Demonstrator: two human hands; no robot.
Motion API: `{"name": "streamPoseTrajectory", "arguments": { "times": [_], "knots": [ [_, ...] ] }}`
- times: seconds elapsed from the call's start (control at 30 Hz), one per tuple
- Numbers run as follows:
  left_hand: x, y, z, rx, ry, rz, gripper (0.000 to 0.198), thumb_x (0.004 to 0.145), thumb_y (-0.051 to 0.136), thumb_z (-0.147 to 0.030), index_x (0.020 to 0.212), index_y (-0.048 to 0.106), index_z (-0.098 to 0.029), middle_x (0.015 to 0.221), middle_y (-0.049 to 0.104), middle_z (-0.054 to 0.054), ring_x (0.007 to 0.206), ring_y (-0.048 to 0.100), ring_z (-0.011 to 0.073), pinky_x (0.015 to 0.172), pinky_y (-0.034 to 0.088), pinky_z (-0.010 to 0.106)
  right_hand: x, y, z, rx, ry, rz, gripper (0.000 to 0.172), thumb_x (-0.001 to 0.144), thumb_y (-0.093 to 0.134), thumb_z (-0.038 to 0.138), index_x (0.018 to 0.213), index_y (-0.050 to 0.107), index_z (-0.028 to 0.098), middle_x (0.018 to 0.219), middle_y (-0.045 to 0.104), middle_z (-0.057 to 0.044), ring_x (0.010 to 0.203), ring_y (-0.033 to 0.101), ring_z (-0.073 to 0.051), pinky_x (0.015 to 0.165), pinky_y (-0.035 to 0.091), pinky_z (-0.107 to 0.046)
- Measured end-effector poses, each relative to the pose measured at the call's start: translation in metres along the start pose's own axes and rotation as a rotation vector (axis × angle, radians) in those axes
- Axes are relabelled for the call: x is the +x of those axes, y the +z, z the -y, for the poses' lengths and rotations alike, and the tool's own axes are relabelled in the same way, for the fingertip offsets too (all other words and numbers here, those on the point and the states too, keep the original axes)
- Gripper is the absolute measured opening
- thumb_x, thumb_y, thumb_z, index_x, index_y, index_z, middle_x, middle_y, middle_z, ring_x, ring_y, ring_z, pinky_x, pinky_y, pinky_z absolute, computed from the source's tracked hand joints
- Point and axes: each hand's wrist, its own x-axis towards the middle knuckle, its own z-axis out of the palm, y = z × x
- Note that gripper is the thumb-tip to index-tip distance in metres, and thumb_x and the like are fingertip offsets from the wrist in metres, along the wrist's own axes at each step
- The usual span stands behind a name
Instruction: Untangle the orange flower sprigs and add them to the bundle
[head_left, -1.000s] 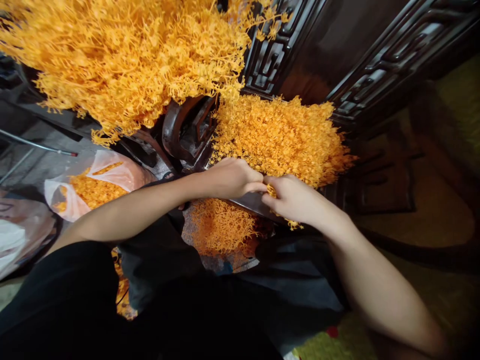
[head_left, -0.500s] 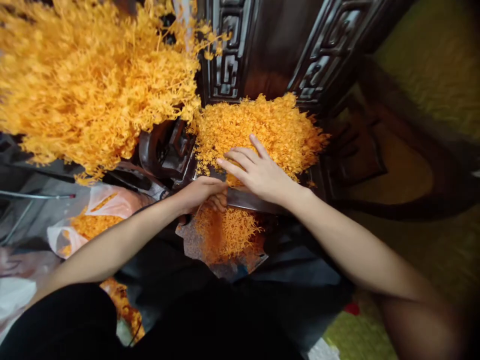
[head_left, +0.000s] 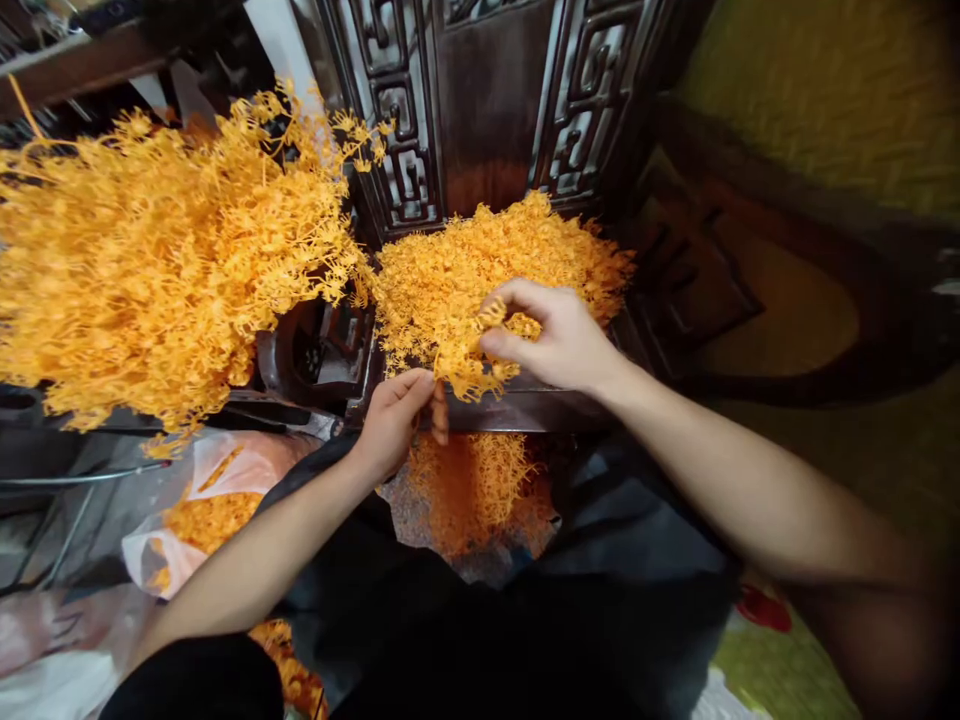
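Observation:
A pile of orange branching sprigs (head_left: 480, 270) lies on a dark carved wooden seat (head_left: 525, 408). My right hand (head_left: 551, 335) is curled around a clump of these sprigs at the pile's front edge. Just below and left of it, my left hand (head_left: 397, 420) hovers at the seat's edge with fingers loosely extended, holding nothing that I can see. Under both hands a dark bag (head_left: 480, 540) on my lap holds more orange sprigs (head_left: 469, 485).
A large bushy mass of orange sprigs (head_left: 157, 260) fills the left. A pale plastic bag (head_left: 195, 510) with more sprigs lies on the floor at lower left. The carved chair back (head_left: 487, 110) rises behind the pile. A yellow-green mat (head_left: 832, 100) covers the right.
My right hand, flat on the pile half a second ago, has closed on a clump of sprigs. My left hand has opened and moved slightly down. The view has tilted upward.

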Motion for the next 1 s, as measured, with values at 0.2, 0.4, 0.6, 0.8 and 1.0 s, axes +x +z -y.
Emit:
{"name": "streamPoseTrajectory", "arguments": {
  "times": [0.2, 0.4, 0.6, 0.8, 1.0],
  "knots": [
    [0.007, -0.005, 0.004, 0.055, -0.006, -0.021, 0.036, 0.091, 0.067, -0.047, 0.075, 0.058, -0.016, 0.047, 0.049, -0.006, 0.036, 0.042, 0.0057, 0.040, 0.027, 0.019, 0.012, -0.006, -0.016, 0.176, 0.176, 0.076, 0.040, 0.074, 0.083, 0.051, 0.086, 0.071, 0.015, 0.079, 0.067, -0.004, 0.073, 0.058, -0.015, 0.068, 0.044, -0.030],
    [0.020, -0.007, -0.004, -0.017, -0.040, -0.048, 0.031, 0.084, 0.070, -0.036, 0.066, 0.057, -0.015, 0.041, 0.035, -0.009, 0.034, 0.028, 0.0037, 0.042, 0.022, 0.020, 0.027, 0.004, -0.032, 0.398, 0.427, -0.063, 0.041, 0.066, 0.091, 0.048, 0.066, 0.066, 0.015, 0.066, 0.065, -0.004, 0.060, 0.056, -0.012, 0.057, 0.042, -0.029],
    [0.031, -0.017, -0.003, -0.016, -0.026, -0.024, 0.030, 0.080, 0.070, -0.033, 0.061, 0.055, -0.015, 0.041, 0.036, -0.008, 0.034, 0.028, 0.0041, 0.041, 0.020, 0.022, 0.041, 0.003, -0.044, 0.612, 0.566, -0.158, 0.025, 0.076, 0.084, 0.029, 0.071, 0.063, 0.016, 0.069, 0.067, -0.007, 0.059, 0.061, -0.014, 0.055, 0.054, -0.031],
    [0.022, -0.031, -0.004, 0.045, -0.044, -0.114, 0.023, 0.078, 0.069, -0.031, 0.066, 0.059, -0.014, 0.039, 0.039, -0.007, 0.033, 0.030, 0.0045, 0.040, 0.019, 0.021, 0.040, -0.047, -0.098, 0.601, 0.648, -0.587, 0.018, 0.091, 0.054, 0.009, 0.075, 0.061, 0.016, 0.065, 0.055, -0.001, 0.053, 0.055, -0.009, 0.064, 0.060, -0.035],
    [0.021, -0.028, 0.001, 0.125, -0.147, 0.021, 0.030, 0.084, 0.068, -0.036, 0.066, 0.059, -0.014, 0.041, 0.044, -0.005, 0.035, 0.032, 0.0050, 0.040, 0.017, 0.021, 0.044, -0.021, -0.115, 0.149, 0.466, -0.261, 0.051, 0.078, 0.067, 0.007, 0.129, 0.066, 0.011, 0.118, 0.069, -0.018, 0.111, 0.068, -0.031, 0.101, 0.055, -0.056]
  ]
}}
